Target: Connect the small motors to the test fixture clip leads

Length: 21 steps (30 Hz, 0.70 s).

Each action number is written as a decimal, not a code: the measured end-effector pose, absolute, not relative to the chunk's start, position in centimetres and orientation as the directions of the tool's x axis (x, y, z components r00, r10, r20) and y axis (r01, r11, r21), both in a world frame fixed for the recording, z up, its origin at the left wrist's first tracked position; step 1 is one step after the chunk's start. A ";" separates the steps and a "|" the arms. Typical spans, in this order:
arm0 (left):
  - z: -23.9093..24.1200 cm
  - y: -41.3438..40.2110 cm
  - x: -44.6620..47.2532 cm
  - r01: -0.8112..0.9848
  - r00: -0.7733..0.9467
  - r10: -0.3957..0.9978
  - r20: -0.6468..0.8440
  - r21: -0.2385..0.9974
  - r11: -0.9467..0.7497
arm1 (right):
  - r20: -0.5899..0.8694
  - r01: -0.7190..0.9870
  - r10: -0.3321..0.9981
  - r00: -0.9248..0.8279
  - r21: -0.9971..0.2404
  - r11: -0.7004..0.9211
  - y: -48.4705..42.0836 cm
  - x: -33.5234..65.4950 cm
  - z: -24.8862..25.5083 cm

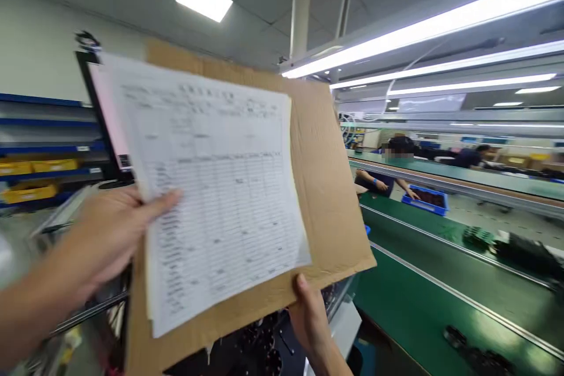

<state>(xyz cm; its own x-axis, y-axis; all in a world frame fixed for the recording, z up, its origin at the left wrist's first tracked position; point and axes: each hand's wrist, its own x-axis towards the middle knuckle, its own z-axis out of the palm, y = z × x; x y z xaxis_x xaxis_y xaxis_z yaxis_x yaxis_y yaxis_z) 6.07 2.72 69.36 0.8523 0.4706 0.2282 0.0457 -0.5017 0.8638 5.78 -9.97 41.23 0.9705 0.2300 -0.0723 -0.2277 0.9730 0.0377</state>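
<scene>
1. Head view: a white printed sheet [220, 205] lies on a brown cardboard panel [330, 188], lifted in front of the wearer and tilted, left of a green conveyor [396, 282].
2. Left hand [117, 220] grips the sheet's left edge, its thumb flat on the print and its fingers going behind; whether they also clasp the cardboard cannot be told.
3. Right hand [311, 314] pinches the panel's bottom edge, thumb in front, remaining fingers mostly hidden.
4. By appearance, the load should be light: the paper limp and easily creased or torn, the cardboard fairly stiff but bendable. Loose paper could slide across the board.
5. Best hold, judging by the layout: 1 hand clamping sheet and panel together at the left, 1 supporting the lower edge.
6. Ruled rows fill the page beneath a heading too blurred to read; a yellowish layer edges out underneath. The panel shows faint creases and a slightly worn rim.
</scene>
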 end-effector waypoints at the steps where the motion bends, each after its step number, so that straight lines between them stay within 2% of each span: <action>1: 68.2 2.0 6.9 0.099 0.871 0.482 0.096 0.926 -0.364 | -0.123 -0.199 0.195 0.973 -0.028 0.980 -10.0 5.0 41.2; 2: 66.8 1.1 7.8 0.132 0.885 0.465 0.017 0.949 -0.286 | -0.201 -0.177 0.160 0.967 -0.072 0.982 -10.4 4.7 40.9; 4: 63.8 -0.7 9.5 0.182 0.930 0.360 -0.077 0.946 -0.267 | -0.350 -0.151 0.095 0.932 -0.137 0.979 -12.3 4.8 39.5; 7: 60.3 -2.5 11.9 0.272 0.951 0.224 -0.212 0.918 -0.289 | -0.479 -0.093 -0.062 0.876 -0.294 0.951 -17.2 5.5 36.3; 9: 58.6 -3.2 13.2 0.300 0.952 0.153 -0.267 0.914 -0.273 | -0.542 -0.078 -0.131 0.830 -0.346 0.935 -20.6 5.5 34.2; 11: 56.9 -4.0 14.6 0.308 0.951 0.098 -0.293 0.917 -0.253 | -0.634 -0.110 -0.144 0.760 -0.344 0.933 -23.6 5.1 32.3; 15: 53.6 -5.7 18.1 0.312 0.948 0.054 -0.315 0.875 -0.369 | -0.735 -0.088 -0.264 0.624 -0.402 0.912 -28.8 4.5 27.4; 19: 50.5 -7.6 23.6 0.221 0.969 0.023 -0.245 0.824 -0.522 | -0.763 -0.110 -0.290 0.578 -0.425 0.898 -34.5 5.9 18.5; 21: 49.1 -8.8 27.1 0.204 0.971 0.030 -0.236 0.759 -0.619 | -0.759 -0.125 -0.301 0.578 -0.447 0.886 -37.3 7.4 13.7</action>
<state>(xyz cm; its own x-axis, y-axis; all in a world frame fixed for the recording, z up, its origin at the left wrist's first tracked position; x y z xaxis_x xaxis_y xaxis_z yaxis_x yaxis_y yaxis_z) 27.09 -8.82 49.13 0.9712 0.0302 -0.2363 0.2038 -0.6187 0.7587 7.36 -37.33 13.70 0.5775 -0.3012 -0.7588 -0.1251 0.8858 -0.4469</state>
